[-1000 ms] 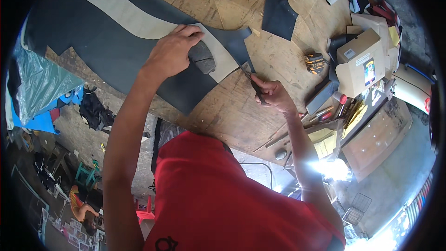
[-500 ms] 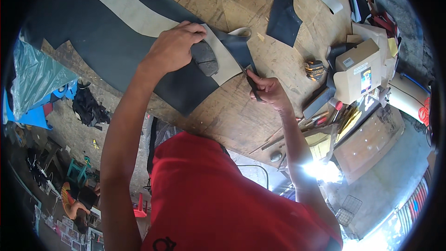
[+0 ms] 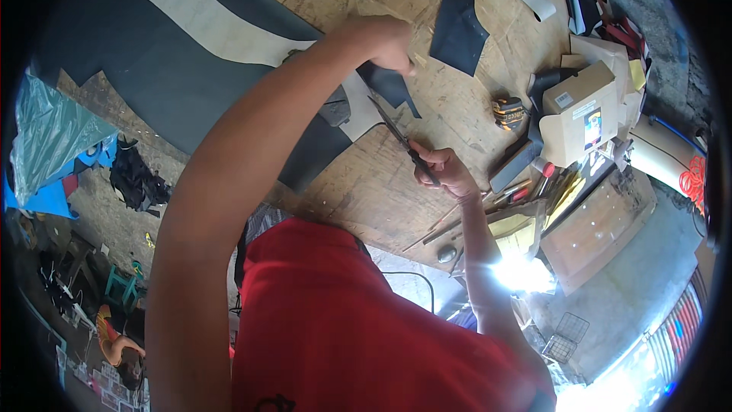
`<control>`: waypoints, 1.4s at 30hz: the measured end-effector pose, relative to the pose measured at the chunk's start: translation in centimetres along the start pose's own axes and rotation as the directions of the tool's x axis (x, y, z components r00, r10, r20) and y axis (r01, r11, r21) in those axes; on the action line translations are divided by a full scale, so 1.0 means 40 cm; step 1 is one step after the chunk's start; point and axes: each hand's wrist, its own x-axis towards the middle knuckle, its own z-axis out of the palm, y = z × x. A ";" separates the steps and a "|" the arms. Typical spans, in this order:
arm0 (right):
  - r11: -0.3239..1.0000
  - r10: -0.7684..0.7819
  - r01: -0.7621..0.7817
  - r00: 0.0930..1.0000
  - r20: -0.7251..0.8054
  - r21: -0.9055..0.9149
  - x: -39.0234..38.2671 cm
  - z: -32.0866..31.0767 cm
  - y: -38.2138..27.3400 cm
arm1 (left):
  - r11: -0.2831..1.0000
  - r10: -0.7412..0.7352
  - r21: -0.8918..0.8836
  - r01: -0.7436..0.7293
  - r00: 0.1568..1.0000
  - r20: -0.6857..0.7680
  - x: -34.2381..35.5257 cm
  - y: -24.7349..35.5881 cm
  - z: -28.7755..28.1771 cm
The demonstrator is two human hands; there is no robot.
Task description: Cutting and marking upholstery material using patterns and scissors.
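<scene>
A large sheet of dark leather-like material [image 3: 183,95] covers the left of the wooden table. On it lies a long pale pattern strip [image 3: 221,27], partly hidden under my left forearm. A dark block [image 3: 335,111] rests on the pale strip near its right end. My left hand [image 3: 390,44] reaches across, fingers bent down and closed at the curled end of a narrow dark offcut [image 3: 393,90]; the fingertips are partly hidden. My right hand [image 3: 446,172] grips black scissors [image 3: 400,137], their blades pointing up-left by the sheet's cut edge, apart from the offcut.
On the right stand a yellow-black tape measure [image 3: 508,113], a cardboard box [image 3: 583,111] and assorted hand tools [image 3: 522,192]. Dark scraps [image 3: 459,23] lie at the far side. A person [image 3: 118,343] sits low at the left, beyond a plastic-covered bundle [image 3: 53,133].
My left hand has left the pale strip beside the block and moved right to the offcut. The scissors have drawn back from the material's edge, toward me.
</scene>
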 end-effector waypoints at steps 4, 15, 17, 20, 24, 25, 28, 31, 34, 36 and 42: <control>0.999 -0.044 0.044 0.999 -0.028 -0.019 -0.002 0.006 0.018 | 0.958 0.283 -0.098 -0.268 0.941 0.189 0.059 0.059 -0.047; 0.996 -0.092 0.092 0.990 -0.102 -0.004 0.054 0.051 0.009 | 0.949 0.102 -0.140 -0.283 0.695 -0.711 -0.166 -0.207 0.022; 0.997 -0.073 0.074 0.992 -0.102 0.013 0.072 0.066 -0.010 | 0.957 0.161 -0.062 -0.284 0.695 -0.701 -0.233 -0.244 0.064; 0.990 -0.120 0.110 0.985 -0.121 -0.085 0.097 0.087 -0.032 | 0.956 0.198 -0.015 -0.292 0.683 -0.703 -0.268 -0.260 0.127; 0.979 -0.140 0.121 0.984 -0.114 -0.163 0.106 0.081 -0.030 | 0.966 0.174 -0.003 -0.258 0.660 -0.731 -0.269 -0.269 0.172; 0.975 -0.146 0.124 0.983 -0.109 -0.183 0.106 0.078 -0.029 | 0.967 0.177 0.010 -0.253 0.648 -0.741 -0.267 -0.271 0.180; 0.982 -0.122 0.104 0.986 -0.109 -0.161 0.106 0.081 -0.039 | 0.969 0.166 0.005 -0.247 0.635 -0.754 -0.266 -0.278 0.192; 0.999 -0.050 0.048 0.991 -0.123 -0.022 0.101 0.090 -0.058 | 0.968 0.143 -0.027 -0.251 0.634 -0.760 -0.265 -0.283 0.196; 0.997 -0.035 0.026 0.990 -0.137 -0.068 0.098 0.094 -0.075 | 0.967 0.136 -0.037 -0.252 0.636 -0.760 -0.268 -0.286 0.201; 0.994 -0.022 0.005 0.988 -0.151 -0.112 0.100 0.096 -0.082 | 0.967 0.132 -0.043 -0.251 0.638 -0.759 -0.273 -0.289 0.204; 0.964 -0.090 0.050 0.985 -0.146 -0.260 0.140 0.082 -0.070 | 0.949 0.133 -0.071 -0.308 0.593 -0.794 -0.265 -0.287 0.210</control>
